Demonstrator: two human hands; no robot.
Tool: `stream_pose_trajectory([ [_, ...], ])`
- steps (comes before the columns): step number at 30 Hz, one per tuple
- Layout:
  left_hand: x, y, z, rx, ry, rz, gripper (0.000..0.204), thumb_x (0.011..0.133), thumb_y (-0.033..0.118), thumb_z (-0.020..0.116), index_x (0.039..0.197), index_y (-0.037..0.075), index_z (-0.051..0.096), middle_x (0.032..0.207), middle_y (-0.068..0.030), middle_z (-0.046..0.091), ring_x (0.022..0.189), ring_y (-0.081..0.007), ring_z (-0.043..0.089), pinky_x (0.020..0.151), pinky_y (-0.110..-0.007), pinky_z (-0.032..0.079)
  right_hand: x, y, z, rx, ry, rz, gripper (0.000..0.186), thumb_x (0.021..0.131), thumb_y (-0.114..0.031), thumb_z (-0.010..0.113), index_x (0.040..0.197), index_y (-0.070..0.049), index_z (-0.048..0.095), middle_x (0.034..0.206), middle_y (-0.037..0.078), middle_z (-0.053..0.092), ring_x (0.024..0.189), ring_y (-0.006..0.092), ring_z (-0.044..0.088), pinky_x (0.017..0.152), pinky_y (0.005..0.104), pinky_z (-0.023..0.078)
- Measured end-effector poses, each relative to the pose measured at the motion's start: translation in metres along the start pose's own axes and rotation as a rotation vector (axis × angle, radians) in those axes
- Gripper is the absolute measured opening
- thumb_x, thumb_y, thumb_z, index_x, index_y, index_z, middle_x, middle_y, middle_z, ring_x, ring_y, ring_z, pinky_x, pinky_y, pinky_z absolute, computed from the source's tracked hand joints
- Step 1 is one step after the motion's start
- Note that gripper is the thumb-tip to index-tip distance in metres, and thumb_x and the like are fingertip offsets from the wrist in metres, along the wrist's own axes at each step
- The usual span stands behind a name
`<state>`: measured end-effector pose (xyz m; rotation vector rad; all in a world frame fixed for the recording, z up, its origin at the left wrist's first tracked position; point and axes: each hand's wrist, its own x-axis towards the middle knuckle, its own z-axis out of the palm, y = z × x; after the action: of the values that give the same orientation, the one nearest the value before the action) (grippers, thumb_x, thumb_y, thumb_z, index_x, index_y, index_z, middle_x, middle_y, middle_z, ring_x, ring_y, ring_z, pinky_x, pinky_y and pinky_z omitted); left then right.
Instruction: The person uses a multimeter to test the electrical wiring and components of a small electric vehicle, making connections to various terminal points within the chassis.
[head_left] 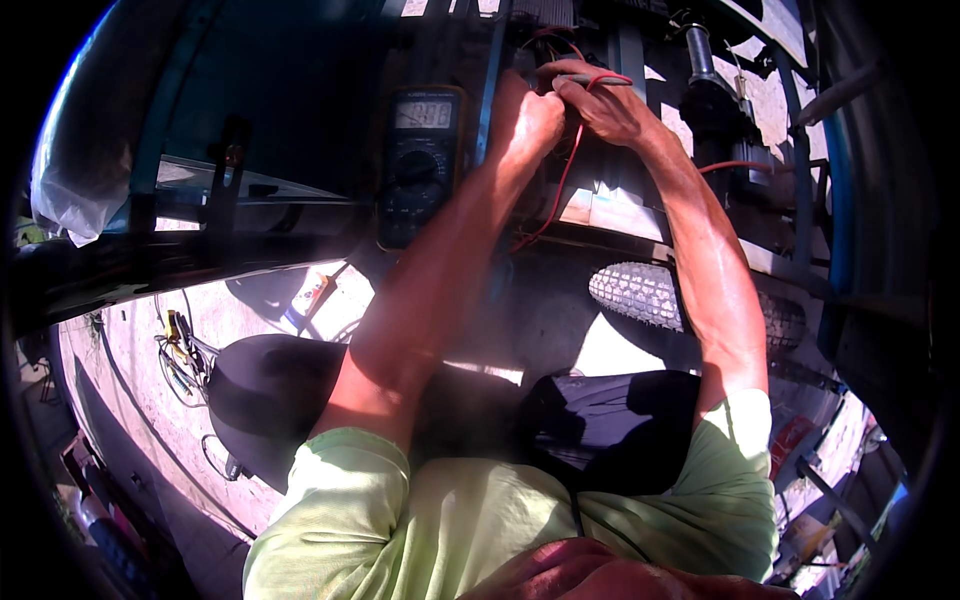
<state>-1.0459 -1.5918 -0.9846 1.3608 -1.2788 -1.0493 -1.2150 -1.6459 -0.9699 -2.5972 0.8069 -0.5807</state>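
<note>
My left hand [528,122] is closed, fingers curled close to some thin wires [552,38] inside a blue metal frame; what it grips is hidden. Right beside it, my right hand [612,112] is closed around a slim dark test probe [592,80], whose far tip I cannot see. From the probe a red test lead [568,180] loops down between my forearms. A dark digital multimeter [418,170] with a lit grey display and a round dial lies left of my left forearm, face up.
The blue frame [492,75] surrounds both hands. A cylindrical metal part [700,52] stands on its right side, near a reddish hose [735,165]. Below is a knobbly tyre [635,292]. Cables and yellow-handled tools [178,340] lie on the ground at left. Clear plastic wrap [80,185] hangs far left.
</note>
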Motion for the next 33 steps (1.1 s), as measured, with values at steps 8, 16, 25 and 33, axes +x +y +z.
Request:
stream_pose_trajectory([
  [8,-0.038,0.005,-0.006,0.043,-0.012,0.025,0.037,0.083,0.004,0.060,0.119,-0.006,0.066,0.109,-0.0221,0.072,0.103,-0.0283,0.070,0.087,-0.038,0.055,0.009,-0.038,-0.012,0.036,0.032,0.107,0.041,0.101,-0.016,0.050,0.140,-0.005,0.057,0.138,0.017,0.061,0.123,0.0296,0.062,0.105,0.0385,0.050],
  [16,-0.084,0.016,-0.028,0.452,0.012,0.181,0.053,0.090,0.017,0.065,0.139,0.001,0.053,0.116,-0.0273,0.069,0.108,-0.0441,0.068,0.096,-0.049,0.053,0.011,-0.044,-0.015,0.126,0.048,0.133,0.045,0.107,-0.024,0.047,0.150,-0.012,0.052,0.134,0.016,0.064,0.121,0.0264,0.063,0.105,0.0370,0.048],
  [25,-0.087,0.046,-0.050,0.372,-0.182,0.151,0.024,0.092,0.010,0.061,0.111,0.000,0.071,0.100,-0.0213,0.074,0.096,-0.0362,0.072,0.084,-0.042,0.056,0.014,-0.050,-0.016,0.177,0.010,0.320,0.042,0.102,-0.021,0.044,0.138,-0.006,0.060,0.153,0.015,0.052,0.129,0.0341,0.061,0.109,0.0376,0.049],
  [33,-0.032,0.086,-0.095,0.016,-0.319,-0.101,0.053,0.079,0.003,0.062,0.131,-0.001,0.065,0.120,-0.0133,0.072,0.096,-0.0214,0.068,0.085,-0.032,0.055,0.013,-0.052,-0.016,0.090,0.012,0.222,0.048,0.108,-0.029,0.049,0.151,-0.008,0.049,0.134,0.017,0.065,0.122,0.0268,0.065,0.105,0.0365,0.050],
])
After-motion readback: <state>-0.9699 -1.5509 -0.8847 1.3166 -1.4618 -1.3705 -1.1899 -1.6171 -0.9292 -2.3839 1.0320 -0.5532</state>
